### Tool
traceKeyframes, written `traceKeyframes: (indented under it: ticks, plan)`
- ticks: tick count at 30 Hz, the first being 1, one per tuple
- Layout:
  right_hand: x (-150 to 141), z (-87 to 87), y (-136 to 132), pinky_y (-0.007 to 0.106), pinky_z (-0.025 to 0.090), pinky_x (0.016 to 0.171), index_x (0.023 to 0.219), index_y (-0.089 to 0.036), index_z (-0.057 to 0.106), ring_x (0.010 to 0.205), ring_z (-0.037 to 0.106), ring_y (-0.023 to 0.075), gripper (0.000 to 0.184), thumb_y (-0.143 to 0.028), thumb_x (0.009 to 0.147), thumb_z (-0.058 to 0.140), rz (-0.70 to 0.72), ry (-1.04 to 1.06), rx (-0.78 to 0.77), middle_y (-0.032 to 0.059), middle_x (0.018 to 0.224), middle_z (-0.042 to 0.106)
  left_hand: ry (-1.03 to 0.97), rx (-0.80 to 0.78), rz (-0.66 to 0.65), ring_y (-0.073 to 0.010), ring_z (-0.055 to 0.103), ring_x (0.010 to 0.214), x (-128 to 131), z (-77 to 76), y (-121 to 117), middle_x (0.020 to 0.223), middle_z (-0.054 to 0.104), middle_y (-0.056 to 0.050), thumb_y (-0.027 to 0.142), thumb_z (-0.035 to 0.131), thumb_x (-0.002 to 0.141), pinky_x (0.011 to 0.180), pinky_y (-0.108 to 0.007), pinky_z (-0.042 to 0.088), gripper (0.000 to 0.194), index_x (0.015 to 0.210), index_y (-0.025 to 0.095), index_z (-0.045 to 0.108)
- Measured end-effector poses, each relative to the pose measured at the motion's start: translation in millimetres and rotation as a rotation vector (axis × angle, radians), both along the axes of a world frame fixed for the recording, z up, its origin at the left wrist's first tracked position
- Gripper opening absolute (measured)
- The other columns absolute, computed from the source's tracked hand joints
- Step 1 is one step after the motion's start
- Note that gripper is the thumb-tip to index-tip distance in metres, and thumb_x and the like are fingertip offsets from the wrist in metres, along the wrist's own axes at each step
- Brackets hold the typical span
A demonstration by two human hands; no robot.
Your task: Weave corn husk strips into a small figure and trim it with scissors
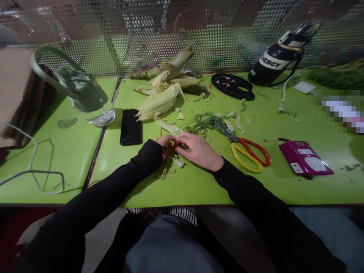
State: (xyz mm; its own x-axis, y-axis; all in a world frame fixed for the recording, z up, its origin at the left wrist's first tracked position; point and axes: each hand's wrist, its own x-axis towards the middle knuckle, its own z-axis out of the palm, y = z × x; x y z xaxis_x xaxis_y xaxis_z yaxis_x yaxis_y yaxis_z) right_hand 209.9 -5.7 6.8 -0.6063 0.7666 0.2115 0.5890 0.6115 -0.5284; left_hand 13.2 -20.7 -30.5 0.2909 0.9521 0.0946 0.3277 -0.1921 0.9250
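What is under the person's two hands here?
Around the left hand and right hand, the green tabletop shows, with pale scraps on the near side and a pale strip behind. Whatever lies directly beneath the hands is covered.

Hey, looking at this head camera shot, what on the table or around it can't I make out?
All in the head view:
What left hand and right hand hold, if anything: hidden by their grip.
Tips of the scissors: lost among green scraps.
Full extent of green strands: cut off by right edge.
Pale item: pixelated.
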Motion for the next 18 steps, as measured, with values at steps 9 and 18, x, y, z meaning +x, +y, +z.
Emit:
traceKeyframes:
  ticks: [9,18]
  plan:
    - [0.3,0.4,3.3,0.031,0.045,0.069,0.089,-0.018,0.076,0.075,0.062,0.0167,0.018,-0.014,0.089,0.058,-0.047,0.171,-0.294,0.0041,0.084,0.07,0.163,0.11,-0.032,-0.0154,0.054,0.072,4.4,9.6,-15.8,0.095,0.065,-0.008,0.023,0.058,0.092,0.071,-0.032,0.045,0.03,0.119,0.021,0.069]
    - [-4.4,-1.7,-0.8,0.026,0.035,0.062,0.089,-0.018,0.067,0.067,0.045,0.0119,0.011,-0.011,0.08,0.065,-0.162,0.193,-0.281,-0.0017,0.08,0.052,0.347,0.481,0.098,-0.018,0.064,0.076,11.8,-2.3,-21.1,0.092,0.068,-0.01,0.017,0.041,0.099,0.071,-0.031,0.054,0.03,0.124,0.016,0.059]
